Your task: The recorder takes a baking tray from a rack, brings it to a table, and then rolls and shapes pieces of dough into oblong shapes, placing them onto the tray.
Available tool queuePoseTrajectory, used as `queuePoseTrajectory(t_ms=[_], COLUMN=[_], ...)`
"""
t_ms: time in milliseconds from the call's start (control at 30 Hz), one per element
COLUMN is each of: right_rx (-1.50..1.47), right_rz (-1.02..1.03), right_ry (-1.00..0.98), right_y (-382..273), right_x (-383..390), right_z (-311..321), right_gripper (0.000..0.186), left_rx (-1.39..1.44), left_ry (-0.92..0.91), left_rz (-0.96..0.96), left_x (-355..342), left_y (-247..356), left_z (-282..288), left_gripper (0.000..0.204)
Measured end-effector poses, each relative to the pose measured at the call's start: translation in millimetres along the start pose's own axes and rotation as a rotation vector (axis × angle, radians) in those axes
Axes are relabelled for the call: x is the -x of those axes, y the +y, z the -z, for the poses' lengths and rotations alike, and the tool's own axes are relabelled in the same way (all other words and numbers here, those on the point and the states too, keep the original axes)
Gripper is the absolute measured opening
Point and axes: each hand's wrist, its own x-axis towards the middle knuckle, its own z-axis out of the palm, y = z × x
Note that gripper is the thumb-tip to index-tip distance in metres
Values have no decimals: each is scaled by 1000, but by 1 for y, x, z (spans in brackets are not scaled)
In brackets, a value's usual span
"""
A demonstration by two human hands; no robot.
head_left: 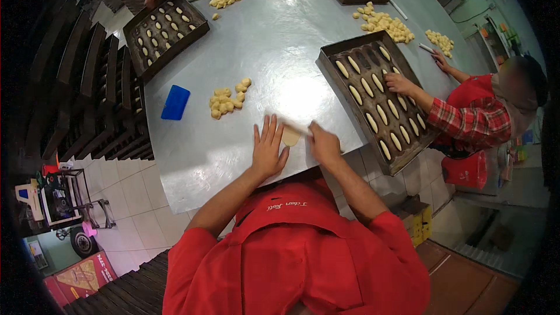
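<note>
A flattened piece of dough (291, 137) lies on the metal table near its front edge, with a thin pale rolling pin (296, 126) slanting across its far side. My right hand (325, 144) is closed around the pin's right end. Flat on the table, fingers stretched out, my left hand (269, 147) rests just left of the dough; its fingertips are close to the pin's blurred left end, and I cannot tell if they touch it. Ahead and to the left sits a cluster of small dough balls (224, 104). A blue dough scraper (175, 102) lies farther left.
On my right, a co-worker's hand (402, 84) reaches into a dark baking tray (348, 105) of shaped dough pieces, which overhangs the table edge. More trays (140, 65) and dough heaps (388, 25) line the far side, where other people work. Stacked trays (76, 90) stand left.
</note>
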Motion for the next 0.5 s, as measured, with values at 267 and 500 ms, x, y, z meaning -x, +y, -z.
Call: queuePoseTrajectory(t_ms=[267,500], right_rx=[164,-36], right_rz=[281,87], right_ry=[127,186], right_y=[-21,-44], right_x=[2,-36], right_z=[-27,-2], right_gripper=[43,20], left_rx=[10,176], left_ry=[-117,-82], left_rz=[-33,-116], left_x=[2,48], left_y=[-3,-2], left_z=[-19,-5], left_gripper=[67,59])
